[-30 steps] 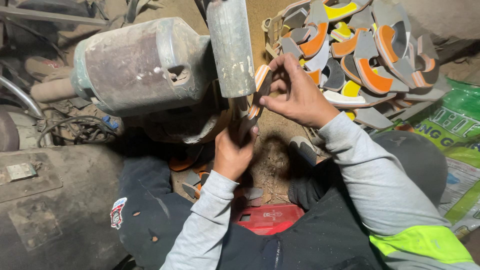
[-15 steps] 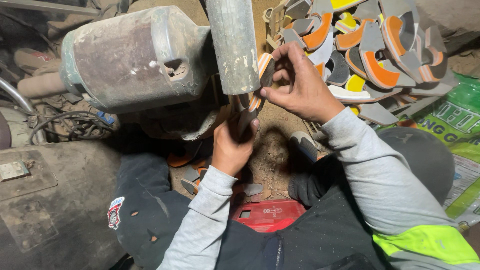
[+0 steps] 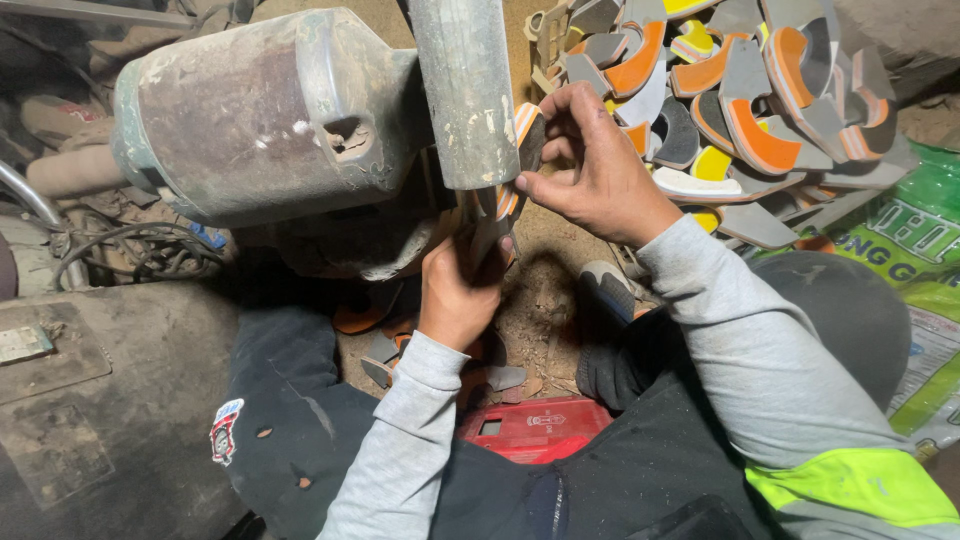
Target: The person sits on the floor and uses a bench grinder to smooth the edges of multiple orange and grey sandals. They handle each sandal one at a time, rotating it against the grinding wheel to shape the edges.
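Head view, looking down at a person seated on the floor beside a grimy grey motor housing (image 3: 260, 115) with a vertical metal column (image 3: 465, 90) in front of it. The right hand (image 3: 595, 170) reaches in from the right; its fingers (image 3: 545, 180) are closed in a pinch on a curved grey-and-orange sole piece (image 3: 525, 130), which stands on edge against the right side of the column. The left hand (image 3: 460, 290) is raised from below, fingers curled shut around the lower end of the same sole piece just under the column's foot; the exact contact is partly hidden. Far right lies a heap of cut sole pieces (image 3: 740, 100) in grey, orange and yellow. A red box (image 3: 530, 428) sits near the person's lap, and a green printed sack (image 3: 920, 250) lies at the right edge.
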